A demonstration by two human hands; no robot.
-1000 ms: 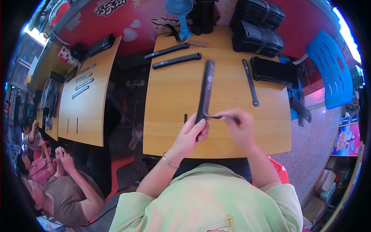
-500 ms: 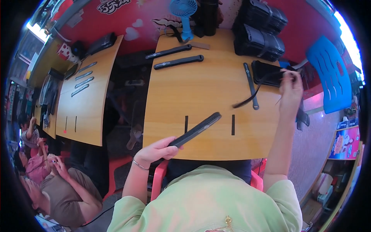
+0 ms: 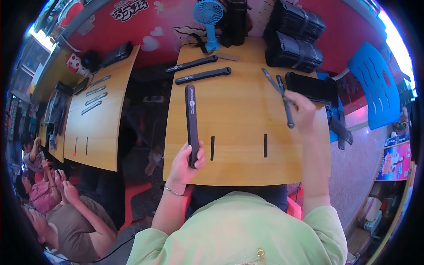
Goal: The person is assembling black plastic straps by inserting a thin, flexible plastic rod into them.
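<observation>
My left hand (image 3: 187, 162) is closed round the lower end of what looks like a stack of flat black straps (image 3: 191, 112), held almost upright over the table's left side, its pale printing toward me. In my right hand (image 3: 302, 112), the fingers pinch a single dark strap (image 3: 271, 80) that slants up to the left. Just under it, another dark strap (image 3: 289, 117) lies lengthwise on the wooden table (image 3: 238, 110), partly covered by the held one. Beside my right hand is a pile of black straps or sheets (image 3: 311, 86); its exact kind is unclear.
Two thick strap bundles (image 3: 203, 76) lie at the far left. Behind them stand a blue fan (image 3: 212, 26) and wrapped black bundles (image 3: 293, 51). Two short black strips (image 3: 265, 145) mark the near tabletop. A blue chair (image 3: 375, 84) stands right; people sit by another table (image 3: 99, 137) at left.
My left hand has turned the stack from a rightward slant to nearly upright. My right hand has come left and nearer from the black pile, bringing a strap over the one lying there.
</observation>
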